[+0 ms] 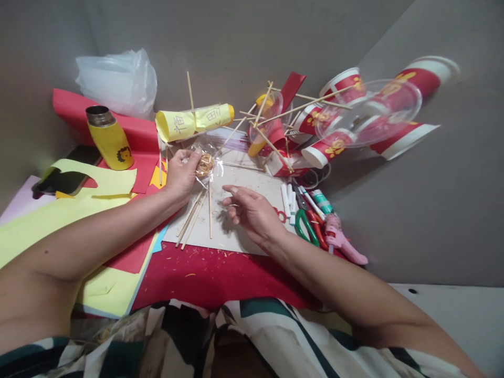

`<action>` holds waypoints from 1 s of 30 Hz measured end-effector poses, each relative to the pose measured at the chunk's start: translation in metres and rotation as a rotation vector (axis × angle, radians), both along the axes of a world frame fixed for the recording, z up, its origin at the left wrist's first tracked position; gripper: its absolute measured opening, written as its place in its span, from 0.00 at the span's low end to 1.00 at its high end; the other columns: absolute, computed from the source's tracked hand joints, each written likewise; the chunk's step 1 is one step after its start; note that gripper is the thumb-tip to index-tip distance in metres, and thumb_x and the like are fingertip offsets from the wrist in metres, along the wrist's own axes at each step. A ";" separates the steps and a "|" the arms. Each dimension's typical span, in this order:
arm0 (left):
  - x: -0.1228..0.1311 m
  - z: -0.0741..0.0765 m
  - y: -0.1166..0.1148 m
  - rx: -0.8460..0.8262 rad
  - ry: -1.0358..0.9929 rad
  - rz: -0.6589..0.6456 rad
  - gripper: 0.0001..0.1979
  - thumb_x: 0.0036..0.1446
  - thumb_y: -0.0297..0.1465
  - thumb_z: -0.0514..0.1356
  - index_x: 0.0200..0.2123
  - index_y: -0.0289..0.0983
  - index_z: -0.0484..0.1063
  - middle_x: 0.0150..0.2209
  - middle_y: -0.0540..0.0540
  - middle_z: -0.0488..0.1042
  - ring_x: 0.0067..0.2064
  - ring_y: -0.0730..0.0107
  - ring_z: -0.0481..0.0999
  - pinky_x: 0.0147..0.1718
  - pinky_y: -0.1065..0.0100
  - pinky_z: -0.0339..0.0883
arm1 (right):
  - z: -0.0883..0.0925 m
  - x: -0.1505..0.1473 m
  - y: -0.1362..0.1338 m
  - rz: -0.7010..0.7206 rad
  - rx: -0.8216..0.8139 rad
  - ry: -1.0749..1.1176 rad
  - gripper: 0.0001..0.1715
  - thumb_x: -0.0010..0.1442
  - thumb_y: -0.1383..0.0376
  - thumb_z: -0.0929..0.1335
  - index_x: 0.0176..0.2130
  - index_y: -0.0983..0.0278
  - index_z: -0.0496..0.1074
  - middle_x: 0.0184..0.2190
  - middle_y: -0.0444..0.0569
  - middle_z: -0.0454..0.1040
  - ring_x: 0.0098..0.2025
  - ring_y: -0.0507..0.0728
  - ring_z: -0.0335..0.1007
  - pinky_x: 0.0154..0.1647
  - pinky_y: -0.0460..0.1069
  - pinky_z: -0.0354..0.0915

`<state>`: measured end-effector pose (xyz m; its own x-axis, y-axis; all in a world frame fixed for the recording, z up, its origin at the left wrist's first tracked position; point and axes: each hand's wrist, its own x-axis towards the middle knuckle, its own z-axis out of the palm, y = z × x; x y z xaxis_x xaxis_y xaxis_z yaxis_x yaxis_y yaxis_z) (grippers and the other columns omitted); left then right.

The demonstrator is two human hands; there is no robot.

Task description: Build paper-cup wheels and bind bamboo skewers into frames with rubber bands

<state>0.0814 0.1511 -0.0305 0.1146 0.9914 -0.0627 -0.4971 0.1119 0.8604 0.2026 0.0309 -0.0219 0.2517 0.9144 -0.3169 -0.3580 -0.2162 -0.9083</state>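
Observation:
My left hand [181,173] pinches a small clear plastic bag of rubber bands [205,165], held above the white board [244,236]. To its right, my right hand [252,212] hovers over the board with its fingers apart and nothing in them. Several thin wooden sticks [192,220] lie on the board below the bag. Behind the bag, a rolled yellow paper [185,124] with drawn characters is joined to sticks. A framework of crossed sticks [271,118] stands at the back, with red-and-white paper cups [338,144] and a clear plastic lid or bowl [370,113].
A yellow flask [112,142] without a lid stands at left among red and yellow paper sheets [43,231]. A plastic bag [118,84] lies behind it. Markers [290,202], green-handled scissors [305,228] and a pink glue gun [346,244] lie at right. Grey walls enclose the table.

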 end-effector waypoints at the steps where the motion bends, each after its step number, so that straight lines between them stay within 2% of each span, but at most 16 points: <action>1: 0.000 -0.001 -0.001 0.018 0.010 0.006 0.11 0.60 0.30 0.67 0.30 0.38 0.66 0.24 0.53 0.75 0.26 0.75 0.76 0.30 0.73 0.71 | 0.000 0.000 0.001 -0.002 -0.016 0.022 0.22 0.50 0.58 0.79 0.42 0.64 0.76 0.27 0.44 0.78 0.20 0.46 0.66 0.14 0.40 0.57; 4: 0.001 -0.002 -0.004 0.052 0.030 0.002 0.14 0.57 0.33 0.69 0.30 0.39 0.66 0.25 0.53 0.76 0.27 0.74 0.77 0.31 0.72 0.71 | -0.003 0.002 0.006 -0.051 -0.043 0.072 0.20 0.50 0.59 0.78 0.41 0.61 0.73 0.34 0.46 0.80 0.25 0.49 0.71 0.17 0.41 0.61; 7: 0.000 -0.001 -0.005 0.074 0.046 0.012 0.15 0.55 0.34 0.71 0.30 0.39 0.66 0.26 0.53 0.75 0.28 0.74 0.77 0.32 0.73 0.70 | -0.008 0.009 0.011 -0.075 -0.024 0.053 0.23 0.50 0.57 0.79 0.41 0.59 0.70 0.40 0.47 0.80 0.32 0.52 0.75 0.22 0.44 0.68; 9: 0.000 0.000 -0.006 0.079 0.050 0.017 0.15 0.54 0.35 0.72 0.30 0.39 0.67 0.26 0.54 0.75 0.28 0.74 0.77 0.31 0.73 0.70 | -0.012 0.013 0.015 -0.087 0.009 0.003 0.25 0.48 0.55 0.79 0.42 0.58 0.69 0.39 0.45 0.78 0.33 0.52 0.75 0.26 0.45 0.71; 13: -0.001 0.002 -0.005 0.074 0.002 0.013 0.14 0.55 0.32 0.71 0.30 0.39 0.66 0.25 0.54 0.75 0.28 0.75 0.76 0.31 0.73 0.70 | -0.019 0.016 0.021 -0.208 0.006 -0.001 0.29 0.41 0.55 0.82 0.36 0.59 0.67 0.32 0.40 0.72 0.31 0.50 0.71 0.28 0.45 0.70; 18: 0.000 0.003 -0.005 0.061 -0.019 -0.010 0.12 0.58 0.29 0.67 0.29 0.39 0.66 0.25 0.53 0.75 0.28 0.76 0.76 0.30 0.75 0.71 | -0.015 0.008 0.022 0.008 0.027 0.015 0.24 0.44 0.53 0.80 0.38 0.61 0.75 0.37 0.47 0.77 0.33 0.51 0.72 0.28 0.45 0.70; 23: -0.005 0.007 -0.001 -0.017 -0.007 -0.126 0.12 0.50 0.25 0.69 0.30 0.38 0.66 0.26 0.52 0.75 0.27 0.75 0.76 0.26 0.74 0.71 | -0.003 0.012 0.025 -0.067 0.097 -0.069 0.22 0.39 0.57 0.82 0.30 0.65 0.76 0.29 0.44 0.76 0.27 0.47 0.66 0.22 0.42 0.63; 26: -0.010 0.010 0.005 -0.037 0.048 -0.234 0.11 0.48 0.23 0.68 0.32 0.37 0.69 0.28 0.52 0.75 0.25 0.75 0.75 0.21 0.74 0.69 | 0.001 0.025 0.024 -0.092 0.162 -0.191 0.25 0.38 0.53 0.83 0.28 0.64 0.75 0.24 0.43 0.74 0.24 0.47 0.64 0.22 0.42 0.63; 30: -0.013 0.013 0.006 -0.048 0.101 -0.404 0.07 0.49 0.21 0.67 0.33 0.33 0.74 0.27 0.50 0.76 0.23 0.76 0.74 0.20 0.73 0.69 | 0.000 0.039 0.018 -0.116 0.238 -0.284 0.32 0.35 0.45 0.83 0.23 0.64 0.70 0.19 0.39 0.68 0.21 0.45 0.59 0.20 0.42 0.61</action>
